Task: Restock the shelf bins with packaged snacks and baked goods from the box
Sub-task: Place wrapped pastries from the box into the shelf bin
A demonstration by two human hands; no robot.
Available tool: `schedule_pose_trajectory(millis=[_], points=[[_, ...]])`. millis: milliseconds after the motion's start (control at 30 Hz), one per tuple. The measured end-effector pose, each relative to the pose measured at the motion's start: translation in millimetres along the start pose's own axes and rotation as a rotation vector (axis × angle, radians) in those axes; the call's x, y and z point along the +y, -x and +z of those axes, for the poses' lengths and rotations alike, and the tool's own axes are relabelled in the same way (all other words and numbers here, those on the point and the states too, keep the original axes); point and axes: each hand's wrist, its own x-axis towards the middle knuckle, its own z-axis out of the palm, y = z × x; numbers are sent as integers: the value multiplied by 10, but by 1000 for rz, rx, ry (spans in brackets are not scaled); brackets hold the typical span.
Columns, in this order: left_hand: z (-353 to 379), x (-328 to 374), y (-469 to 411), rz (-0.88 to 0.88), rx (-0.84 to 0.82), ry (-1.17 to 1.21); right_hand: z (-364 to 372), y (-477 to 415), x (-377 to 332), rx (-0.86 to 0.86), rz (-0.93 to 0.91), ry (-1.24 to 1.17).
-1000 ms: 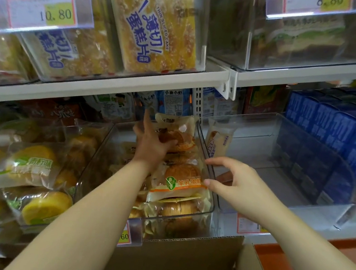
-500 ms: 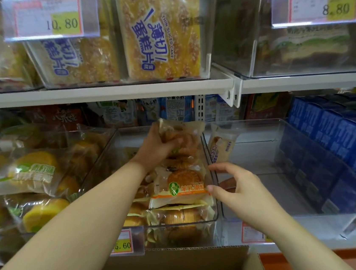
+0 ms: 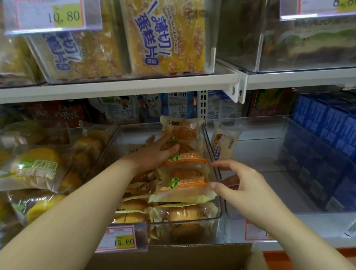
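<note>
At the back of the middle shelf bin [image 3: 219, 208], pressing with the left hand [image 3: 155, 154], fingers nearly straight, flat on a wrapped bun pack [image 3: 188, 158] just below another pack stood upright [image 3: 181, 128] against the rear wall; gripping nothing. Beside the bin's right wall, hovering with the right hand [image 3: 240, 186], thumb and forefinger spread in a loose, half-open curl, holding nothing; cannot tell whether the tips touch the front bun pack [image 3: 187, 182] or the wall.

Looks like settling the row rather than adding to it. Push down and back with the flat left palm so as to lean the upright pack on the rear wall, not let it topple forward. Nudge the front pack's right edge inward with the right fingertips, off the rim, label up and facing out like its neighbours. Go gently: soft buns, thin film, easily crushed or creased. Avoid spilling packs over the front edge above the 15.60 price tag [image 3: 123, 242]. Afterwards, reach down to the cardboard box [image 3: 180, 266] below the shelf's front edge for more stock; cannot see inside it.
</note>
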Motion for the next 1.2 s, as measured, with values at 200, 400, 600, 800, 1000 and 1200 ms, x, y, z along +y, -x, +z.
schedule_pose_trajectory(millis=[200, 400, 600, 800, 1000, 1200], points=[[10, 35, -281, -47, 345, 361, -5, -23, 11, -16, 6, -32], [-5, 86, -573, -166, 248, 476, -35, -77, 35, -46, 14, -70], [-30, 134, -592, -169, 217, 469, -31, -112, 63, -44, 13, -92], [-13, 47, -626, -159, 198, 449, -14, -94, 71, -48, 13, -106], [16, 0, -600, -192, 220, 298, -6, -99, 75, -45, 17, -88], [41, 83, -560, -226, 425, 146, 4, -73, 74, -44, 10, -68]])
